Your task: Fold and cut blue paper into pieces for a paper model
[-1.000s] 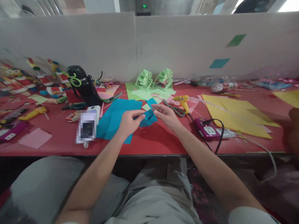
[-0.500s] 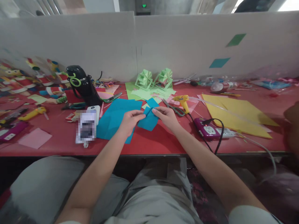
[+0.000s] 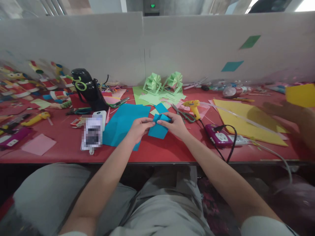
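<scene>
A small blue paper square point(image 3: 158, 129) is pinched at its top edge between my left hand point(image 3: 139, 128) and my right hand point(image 3: 175, 124), just above the red table point(image 3: 159, 150). Both hands have fingers closed on the paper's upper fold. A larger blue sheet point(image 3: 120, 123) lies flat under and left of my left hand. Another small blue piece point(image 3: 160, 108) lies just behind the hands.
Scissors point(image 3: 181, 113) and a yellow glue gun point(image 3: 193, 106) lie right of my hands, with a purple power strip point(image 3: 218, 135) and black cable. Green paper models point(image 3: 163, 83) stand behind. Yellow sheets point(image 3: 248, 119) lie right, where another person's hand point(image 3: 292, 113) holds yellow paper. A black bottle point(image 3: 87, 88) stands left.
My two hands have drawn together on the small blue paper and turned it so it hangs below their fingertips. At the right, another person's hand has come in holding yellow paper.
</scene>
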### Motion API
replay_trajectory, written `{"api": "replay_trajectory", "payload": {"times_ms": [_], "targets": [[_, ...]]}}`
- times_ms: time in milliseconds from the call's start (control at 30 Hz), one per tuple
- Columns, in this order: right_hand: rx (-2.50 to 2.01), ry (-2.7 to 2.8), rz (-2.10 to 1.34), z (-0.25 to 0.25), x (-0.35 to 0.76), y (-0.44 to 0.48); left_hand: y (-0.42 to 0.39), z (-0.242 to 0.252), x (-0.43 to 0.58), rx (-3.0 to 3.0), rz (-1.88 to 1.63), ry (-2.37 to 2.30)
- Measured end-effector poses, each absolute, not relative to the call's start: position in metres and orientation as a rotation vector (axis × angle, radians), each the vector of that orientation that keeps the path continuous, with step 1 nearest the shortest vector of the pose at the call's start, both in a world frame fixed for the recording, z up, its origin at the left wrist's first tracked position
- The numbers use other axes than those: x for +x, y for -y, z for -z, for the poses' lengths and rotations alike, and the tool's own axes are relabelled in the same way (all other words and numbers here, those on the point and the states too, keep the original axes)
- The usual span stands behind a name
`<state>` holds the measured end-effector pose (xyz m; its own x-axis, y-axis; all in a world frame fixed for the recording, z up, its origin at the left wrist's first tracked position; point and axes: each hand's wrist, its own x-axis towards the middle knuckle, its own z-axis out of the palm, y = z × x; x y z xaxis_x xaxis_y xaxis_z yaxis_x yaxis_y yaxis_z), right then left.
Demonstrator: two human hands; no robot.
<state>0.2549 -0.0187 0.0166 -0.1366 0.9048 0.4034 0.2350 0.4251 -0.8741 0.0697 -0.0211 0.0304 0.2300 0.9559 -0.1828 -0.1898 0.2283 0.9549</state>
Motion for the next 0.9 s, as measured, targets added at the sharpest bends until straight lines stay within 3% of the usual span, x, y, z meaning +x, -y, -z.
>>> {"api": "replay_trajectory", "payload": {"times_ms": [900], "targets": [[-1.046, 1.633, -0.846, -0.0156, 0.2563, 0.0187, 0.0185, -0.0289, 0.065, 1.005, -0.954, -0.9]]}}
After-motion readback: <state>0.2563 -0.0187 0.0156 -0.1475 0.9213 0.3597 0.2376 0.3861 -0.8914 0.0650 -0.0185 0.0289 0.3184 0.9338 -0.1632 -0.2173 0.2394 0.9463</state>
